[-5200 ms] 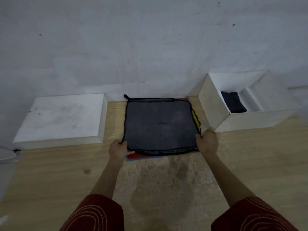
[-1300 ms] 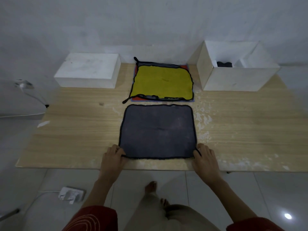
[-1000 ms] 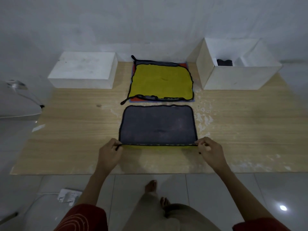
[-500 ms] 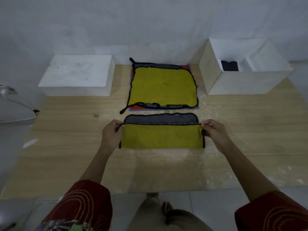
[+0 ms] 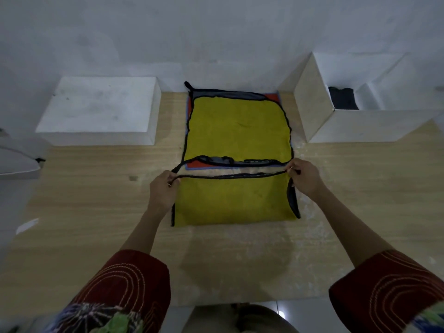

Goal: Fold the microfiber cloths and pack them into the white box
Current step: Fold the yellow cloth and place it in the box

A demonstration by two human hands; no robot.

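A microfiber cloth (image 5: 234, 200), yellow on one side and grey on the other with black trim, lies folded in half on the wooden table, yellow side up. My left hand (image 5: 163, 188) pinches its far left corner and my right hand (image 5: 304, 176) pinches its far right corner, holding the folded-over edge at the far side. Behind it lies a stack of flat cloths (image 5: 237, 126) with a yellow one on top. The open white box (image 5: 355, 126) stands at the back right, with a dark folded cloth (image 5: 342, 98) inside.
A closed white box (image 5: 101, 111) sits at the back left against the wall. The table's near edge (image 5: 216, 301) runs just above my sleeves, with tiled floor below. A pale object (image 5: 19, 155) with a cable lies off the table's left side.
I pulled the grey cloth off the stack onto the table in front, then lifted its near edge and carried it away from me, so it now lies folded in half, yellow side up.
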